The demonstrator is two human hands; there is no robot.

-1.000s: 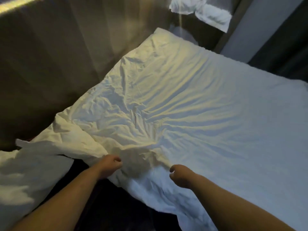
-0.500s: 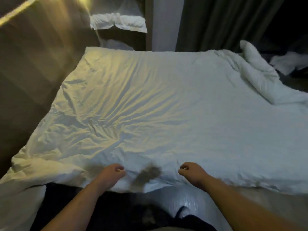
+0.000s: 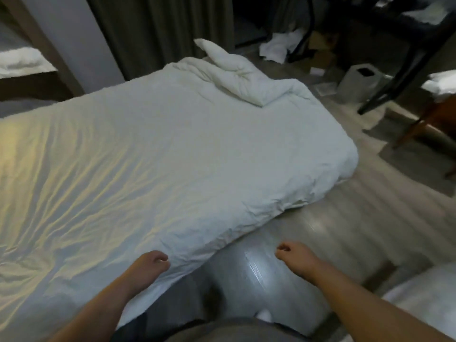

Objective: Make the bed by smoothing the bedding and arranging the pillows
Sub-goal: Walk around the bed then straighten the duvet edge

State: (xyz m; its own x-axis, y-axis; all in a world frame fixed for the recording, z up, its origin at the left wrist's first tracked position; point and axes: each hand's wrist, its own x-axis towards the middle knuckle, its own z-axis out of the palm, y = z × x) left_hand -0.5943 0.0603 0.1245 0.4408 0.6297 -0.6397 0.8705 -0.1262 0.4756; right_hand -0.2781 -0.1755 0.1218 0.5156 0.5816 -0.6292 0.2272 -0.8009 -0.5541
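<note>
The white wrinkled fabric duvet [image 3: 185, 156] spreads ahead & left of both hands, long axis running left-right. Its folded-back corner [image 3: 237, 75] lies far ahead, a bit left of the right hand [image 3: 293, 255], prob. the nearer one. The left hand [image 3: 150, 264] is curled at the near hem; pinching or not, can't tell. The right hand hangs past the hem over pale floor [image 3: 370, 206], fingers loosely curled, holding nothing.

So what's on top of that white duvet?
On the duvet: a crumpled bundle, pillow or folded-back bedding, at the far corner; the left hand at the near edge. What's beneath is covered.
</note>
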